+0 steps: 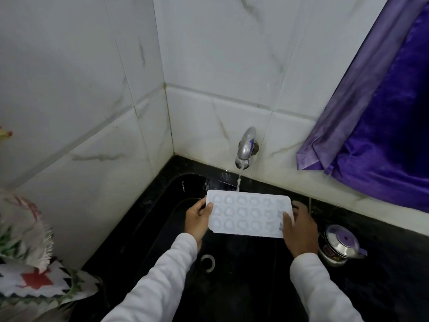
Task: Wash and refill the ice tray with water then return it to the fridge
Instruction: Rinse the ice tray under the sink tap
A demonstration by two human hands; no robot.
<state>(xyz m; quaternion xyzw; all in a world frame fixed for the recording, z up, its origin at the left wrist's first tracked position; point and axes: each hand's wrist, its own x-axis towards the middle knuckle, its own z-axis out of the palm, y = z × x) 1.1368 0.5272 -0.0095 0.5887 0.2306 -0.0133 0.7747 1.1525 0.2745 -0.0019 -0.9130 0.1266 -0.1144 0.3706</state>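
The ice tray [248, 214] hung level over the black sink [232, 287], each short end pinched between thumb and curled fingers of left hand [197, 219] and right hand [299, 231], tap [246, 147] water striking its far edge.

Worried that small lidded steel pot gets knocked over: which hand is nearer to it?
Right. The right hand grips the white plastic ice tray's right end, just left of the small lidded steel pot; the left hand holds the tray's opposite end, farther left.
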